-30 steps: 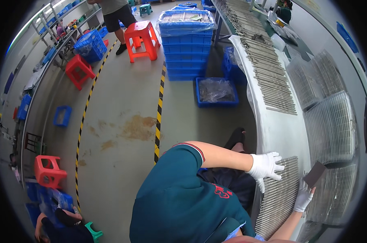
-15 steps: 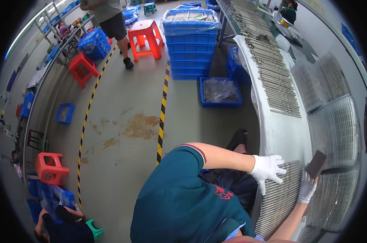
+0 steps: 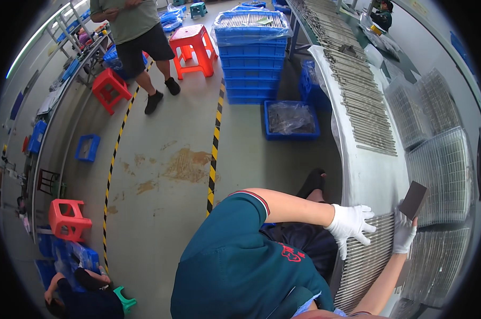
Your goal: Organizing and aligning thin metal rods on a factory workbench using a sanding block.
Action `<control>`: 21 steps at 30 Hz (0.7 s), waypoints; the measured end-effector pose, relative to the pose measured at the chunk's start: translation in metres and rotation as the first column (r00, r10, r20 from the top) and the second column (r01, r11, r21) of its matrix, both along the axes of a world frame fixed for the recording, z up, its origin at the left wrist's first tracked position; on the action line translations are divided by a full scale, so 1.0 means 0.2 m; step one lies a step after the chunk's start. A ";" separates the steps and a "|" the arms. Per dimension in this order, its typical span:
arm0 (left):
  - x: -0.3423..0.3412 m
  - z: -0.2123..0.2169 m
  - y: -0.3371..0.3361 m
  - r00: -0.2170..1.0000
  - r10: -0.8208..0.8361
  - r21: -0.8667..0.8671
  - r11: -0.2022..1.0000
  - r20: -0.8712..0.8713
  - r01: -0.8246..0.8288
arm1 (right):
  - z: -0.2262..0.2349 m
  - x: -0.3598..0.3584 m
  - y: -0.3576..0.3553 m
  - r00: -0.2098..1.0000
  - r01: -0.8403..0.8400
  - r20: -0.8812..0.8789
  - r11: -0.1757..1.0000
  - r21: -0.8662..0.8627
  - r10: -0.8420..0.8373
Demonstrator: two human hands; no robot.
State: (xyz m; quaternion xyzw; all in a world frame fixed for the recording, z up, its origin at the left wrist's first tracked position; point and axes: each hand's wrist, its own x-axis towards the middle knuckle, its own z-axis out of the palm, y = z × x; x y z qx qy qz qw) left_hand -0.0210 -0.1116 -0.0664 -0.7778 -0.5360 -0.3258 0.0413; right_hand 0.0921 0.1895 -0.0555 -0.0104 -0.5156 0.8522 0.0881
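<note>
A row of thin metal rods (image 3: pixel 364 268) lies side by side on the bench in front of me. My left hand (image 3: pixel 351 226), in a white glove, rests over the far left end of this row with its fingers spread. At the right edge of the rods, my gloved right hand (image 3: pixel 404 237) grips a flat, dark brown rectangular block (image 3: pixel 413 200). The block stands tilted up above the fingers; what it is made of I cannot tell. Part of the near rods is hidden by my right forearm.
More rods (image 3: pixel 365 101) line the white-covered bench (image 3: pixel 373 178) farther off. Plastic-wrapped stacks (image 3: pixel 440 173) stand along its right side. On the floor are stacked blue crates (image 3: pixel 252 69), a blue bin (image 3: pixel 291 121) and red stools (image 3: pixel 193 50). A person (image 3: pixel 139 42) stands at the far left.
My right hand and the dark block have shifted slightly away from me along the rods' right edge. My left hand stays put. The standing person has come closer.
</note>
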 end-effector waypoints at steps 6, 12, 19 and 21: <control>0.00 0.01 -0.01 1.000 0.004 0.038 0.999 0.012 -0.005 | 0.02 -0.07 -0.04 0.996 0.063 0.064 0.996 0.069 -0.067; 0.00 0.03 -0.01 1.000 -0.011 0.011 1.000 0.003 0.011 | 0.10 0.06 -0.10 0.982 0.077 0.152 0.973 0.217 -0.111; 0.00 0.03 -0.01 0.999 -0.030 -0.097 0.995 0.021 0.032 | 0.00 0.57 0.05 0.878 0.318 0.258 0.895 0.314 -0.403; -0.01 0.03 -0.01 1.000 -0.026 -0.127 0.992 0.014 0.028 | 0.00 0.59 -0.01 0.903 0.345 0.173 0.904 0.252 -0.393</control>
